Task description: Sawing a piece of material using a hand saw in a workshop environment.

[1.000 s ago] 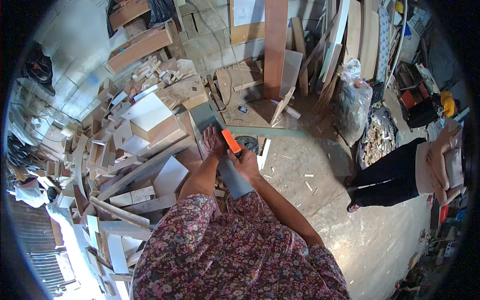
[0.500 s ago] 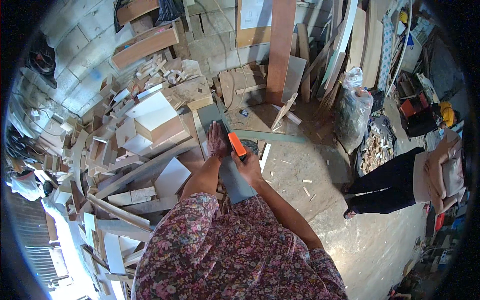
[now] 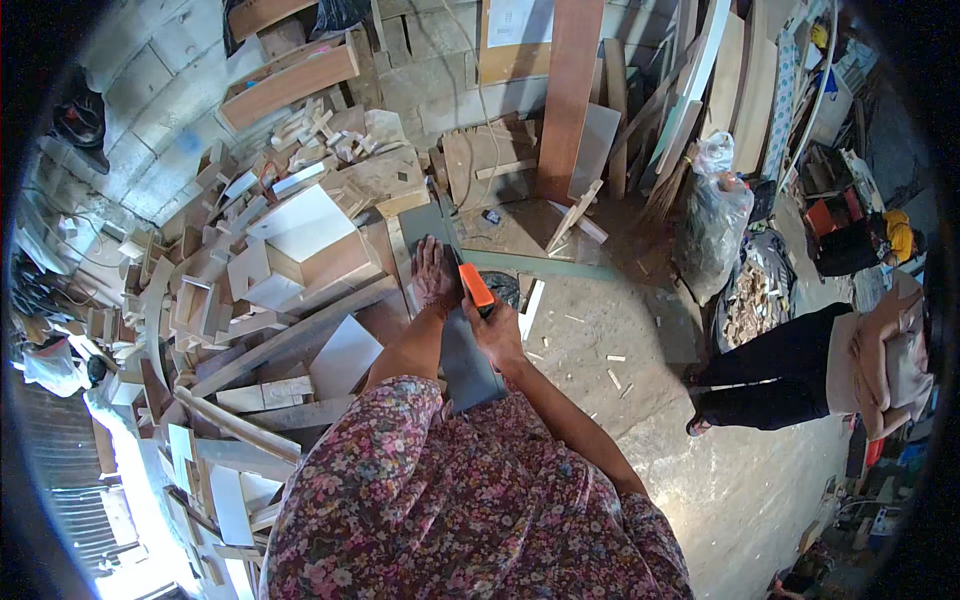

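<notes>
A long grey board [image 3: 460, 350] runs from the woodpile toward my lap. My left hand [image 3: 433, 275] lies flat on it, fingers stretched forward and slightly apart. Just to the right, my right hand [image 3: 497, 335] is closed round the rear of an orange-and-black hand tool [image 3: 477, 287] at the board's right edge. A thin dark strip shows at the tool's front; its kind and working edge cannot be made out.
Wood offcuts and white-faced box pieces [image 3: 300, 225] are heaped on the left. A green strip [image 3: 545, 265] lies ahead. Tall planks [image 3: 570, 100] lean on the wall. Toward the right are a filled plastic bag [image 3: 715, 225], a sack of wood scraps [image 3: 755, 290] and another person [image 3: 780, 370].
The view has shifted slightly. Both hands keep nearly the same places on the board, and the orange tool stays in my right hand with little visible movement.
</notes>
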A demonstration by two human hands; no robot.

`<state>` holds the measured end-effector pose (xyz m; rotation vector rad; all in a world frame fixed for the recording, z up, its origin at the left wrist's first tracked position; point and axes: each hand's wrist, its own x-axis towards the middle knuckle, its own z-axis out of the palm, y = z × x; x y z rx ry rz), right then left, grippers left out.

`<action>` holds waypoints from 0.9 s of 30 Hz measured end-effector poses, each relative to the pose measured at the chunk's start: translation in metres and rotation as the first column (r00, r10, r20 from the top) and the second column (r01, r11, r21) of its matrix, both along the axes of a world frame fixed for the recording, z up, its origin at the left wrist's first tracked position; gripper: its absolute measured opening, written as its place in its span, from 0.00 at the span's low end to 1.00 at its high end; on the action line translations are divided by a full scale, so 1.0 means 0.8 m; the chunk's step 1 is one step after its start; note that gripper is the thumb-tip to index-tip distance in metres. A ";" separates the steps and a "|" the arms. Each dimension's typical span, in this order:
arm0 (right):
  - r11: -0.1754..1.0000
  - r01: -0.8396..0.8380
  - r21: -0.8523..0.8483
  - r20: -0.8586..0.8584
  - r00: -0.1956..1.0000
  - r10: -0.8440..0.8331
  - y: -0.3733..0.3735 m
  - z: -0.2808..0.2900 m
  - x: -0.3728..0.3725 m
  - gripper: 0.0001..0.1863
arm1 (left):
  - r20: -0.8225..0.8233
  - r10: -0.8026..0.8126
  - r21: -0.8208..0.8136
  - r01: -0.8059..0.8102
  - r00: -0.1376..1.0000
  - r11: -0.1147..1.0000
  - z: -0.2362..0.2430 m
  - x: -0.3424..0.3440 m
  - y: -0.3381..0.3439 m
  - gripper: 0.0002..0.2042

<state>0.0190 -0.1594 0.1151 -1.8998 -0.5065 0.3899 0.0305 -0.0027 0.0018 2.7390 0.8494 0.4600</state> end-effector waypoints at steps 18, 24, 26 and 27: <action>0.997 0.021 0.072 -0.224 0.975 -0.004 -0.058 0.030 -0.057 0.12 | 0.334 -0.013 0.119 -0.028 0.942 0.992 -0.041 0.000 0.023 0.18; 0.998 0.053 0.027 -0.179 0.983 -0.047 0.001 -0.025 0.005 0.10 | 0.097 0.001 0.066 -0.008 0.995 0.998 -0.021 0.007 -0.003 0.23; 0.998 0.020 -0.052 -0.142 0.990 -0.027 0.007 -0.027 0.000 0.09 | 0.071 0.029 0.044 -0.033 0.997 0.998 -0.015 -0.003 0.001 0.23; 0.999 0.017 -0.046 -0.135 0.991 -0.023 0.005 -0.027 -0.003 0.09 | 0.041 0.062 0.025 -0.063 0.997 0.998 -0.012 -0.007 0.005 0.23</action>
